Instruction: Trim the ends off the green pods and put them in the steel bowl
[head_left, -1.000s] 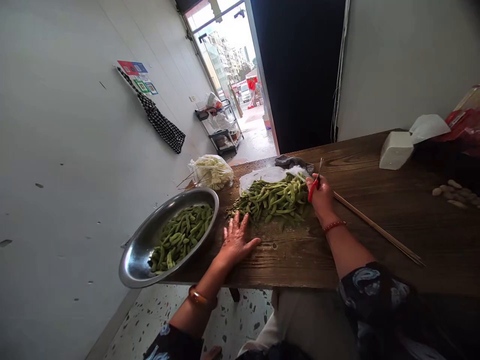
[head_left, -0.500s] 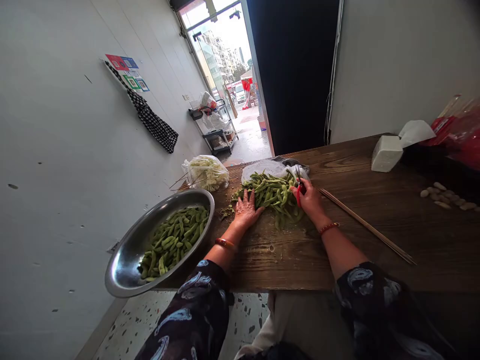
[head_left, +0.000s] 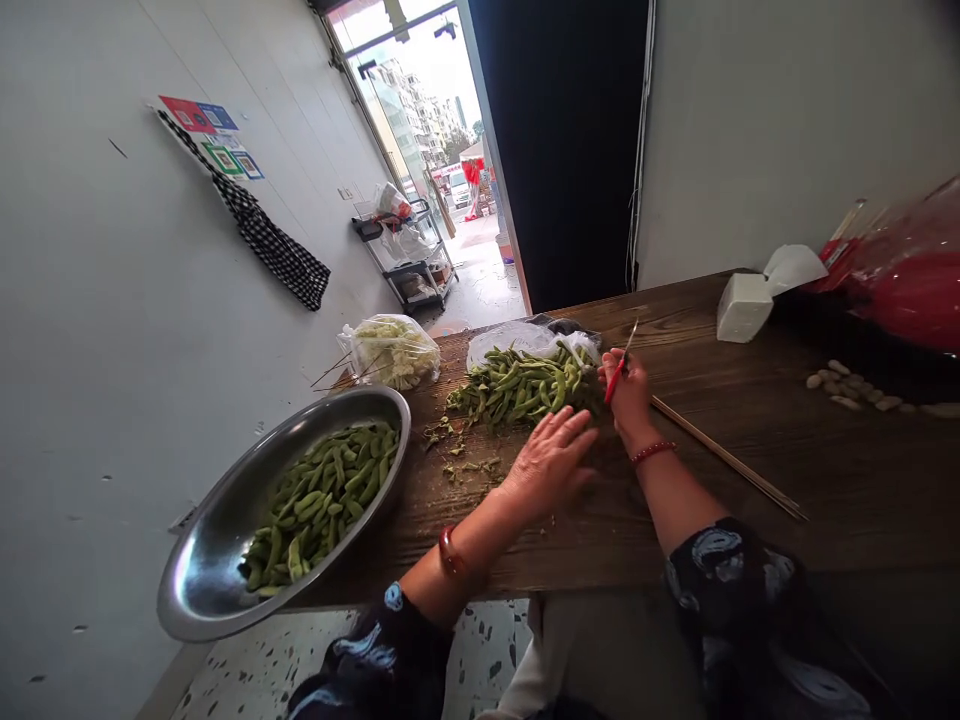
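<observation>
A pile of green edamame pods [head_left: 525, 385] lies on the wooden table [head_left: 697, 390]. My left hand [head_left: 551, 455] hovers at the pile's near edge, fingers spread and slightly blurred, with nothing visibly held. To the right of the pile, my right hand [head_left: 630, 395] grips red-handled scissors [head_left: 616, 378], their blades pointing up and away. Left of my left arm, an oval metal basin [head_left: 214, 530] holds many more pods [head_left: 319, 505]. Small green trimmings [head_left: 469, 468] are scattered between basin and pile.
A plastic bag of pale florets [head_left: 394, 350] sits behind the basin. Thin wooden skewers [head_left: 731, 460] lie right of my right hand. Farther right are a tissue pack [head_left: 744, 307], several peanuts [head_left: 855, 385] and a red plastic bag [head_left: 915, 290]. Clear plastic [head_left: 510, 338] lies behind the pile.
My left hand has left the pile's left side and moved right and nearer to me. My right hand has shifted slightly right with the scissors. The view has turned a little.
</observation>
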